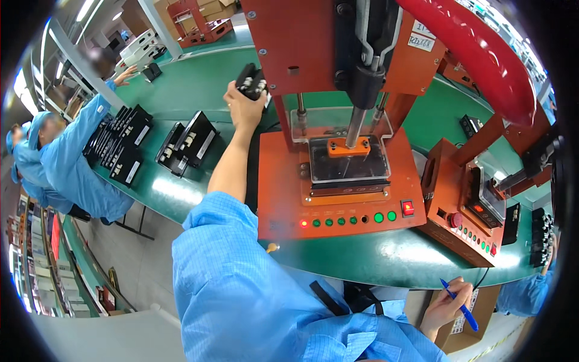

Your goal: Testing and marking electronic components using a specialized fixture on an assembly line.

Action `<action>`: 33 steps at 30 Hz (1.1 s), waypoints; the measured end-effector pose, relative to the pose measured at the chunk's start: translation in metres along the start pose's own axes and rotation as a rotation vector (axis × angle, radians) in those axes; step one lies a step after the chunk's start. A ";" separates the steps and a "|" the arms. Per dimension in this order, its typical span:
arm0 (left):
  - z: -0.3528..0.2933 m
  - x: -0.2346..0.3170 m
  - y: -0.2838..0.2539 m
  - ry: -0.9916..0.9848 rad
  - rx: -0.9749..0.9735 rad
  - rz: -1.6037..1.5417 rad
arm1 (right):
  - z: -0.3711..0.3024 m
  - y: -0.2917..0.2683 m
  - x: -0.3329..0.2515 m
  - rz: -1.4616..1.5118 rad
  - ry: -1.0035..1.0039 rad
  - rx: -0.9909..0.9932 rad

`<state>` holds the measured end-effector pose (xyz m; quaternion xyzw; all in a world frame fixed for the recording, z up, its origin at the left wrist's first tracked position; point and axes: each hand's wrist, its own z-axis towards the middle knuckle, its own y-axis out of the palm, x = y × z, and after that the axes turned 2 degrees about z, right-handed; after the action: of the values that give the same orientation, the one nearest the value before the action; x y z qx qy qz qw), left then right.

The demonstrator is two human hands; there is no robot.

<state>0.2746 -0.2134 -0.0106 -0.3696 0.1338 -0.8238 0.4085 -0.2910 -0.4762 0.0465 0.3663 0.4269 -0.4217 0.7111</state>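
My left hand (pixel 243 110) reaches forward beside the press frame, its fingers closed round a black boxy module (pixel 247 77) with pale connectors. Whether it is one module or two stacked, I cannot tell. My right hand (pixel 446 306) is low at the right, off the table's near edge, gripping a blue pen (pixel 468 317). Between them stands an orange press fixture (pixel 278 199). Under its clear plate lies a black unit (pixel 325 172), with an orange pressing block (pixel 341 146) on top. A red light glows on its front panel.
Two black modules (pixel 188 143) stand left of my forearm, and rows of similar ones (pixel 123 142) lie farther left by a person in blue (pixel 78 163). A second orange fixture (pixel 449 208) is at right. A thick red hose (pixel 482 54) hangs above. A cardboard box (pixel 488 301) sits below right.
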 end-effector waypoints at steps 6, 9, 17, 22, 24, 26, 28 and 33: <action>0.017 0.041 -0.045 -0.035 0.189 -0.342 | 0.001 -0.020 0.008 0.003 0.052 0.030; 0.040 0.057 -0.110 0.147 0.340 -0.373 | 0.001 -0.009 0.012 -0.018 -0.018 0.062; 0.076 -0.054 -0.273 0.025 0.261 0.124 | -0.003 -0.055 0.049 -0.280 -0.139 -0.173; 0.020 -0.201 -0.302 -0.052 0.364 0.341 | -0.006 0.025 -0.002 0.116 0.041 -0.156; -0.007 -0.194 -0.280 -0.152 0.182 0.283 | -0.011 0.022 -0.007 0.085 0.006 -0.132; -0.025 -0.187 -0.264 -0.196 0.113 0.225 | -0.015 0.019 -0.013 0.067 -0.036 -0.133; -0.030 -0.185 -0.250 -0.146 0.180 0.200 | -0.021 0.014 -0.016 0.034 0.005 -0.117; -0.006 -0.205 -0.269 0.006 0.061 0.128 | -0.032 -0.003 0.002 0.050 -0.045 -0.207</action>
<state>0.1960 0.1137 0.0234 -0.3452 0.1334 -0.8007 0.4710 -0.3024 -0.4500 0.0327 0.2917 0.4429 -0.3656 0.7649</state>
